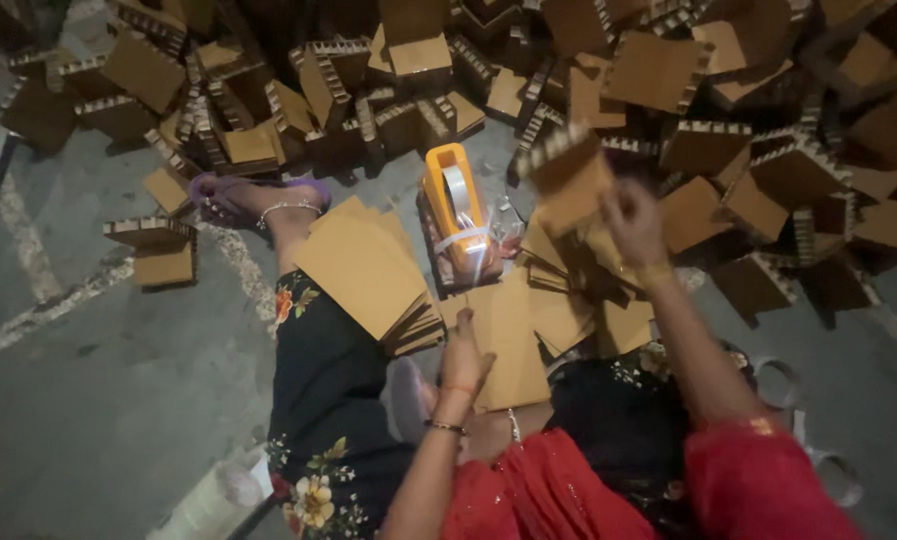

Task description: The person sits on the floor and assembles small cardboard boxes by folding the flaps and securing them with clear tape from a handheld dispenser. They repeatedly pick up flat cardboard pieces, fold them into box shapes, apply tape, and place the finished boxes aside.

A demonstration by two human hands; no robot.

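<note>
Here the right hand (633,225) is raised above the lap, its fingers (616,205) clenched on a folded cardboard corner piece (568,178) that is blurred against the heap of finished corner pieces (728,140) spread over the concrete floor (98,400). The left hand (465,355) rests flat, fingers released, on a flat brown cardboard sheet (508,345) lying across the lap. A stack of sheets (368,270) sits on the left leg, just beside an orange tape dispenser (455,205).

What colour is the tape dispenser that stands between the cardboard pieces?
The tape dispenser is orange, with a pale tape roll in it; the head view shows it.
</note>
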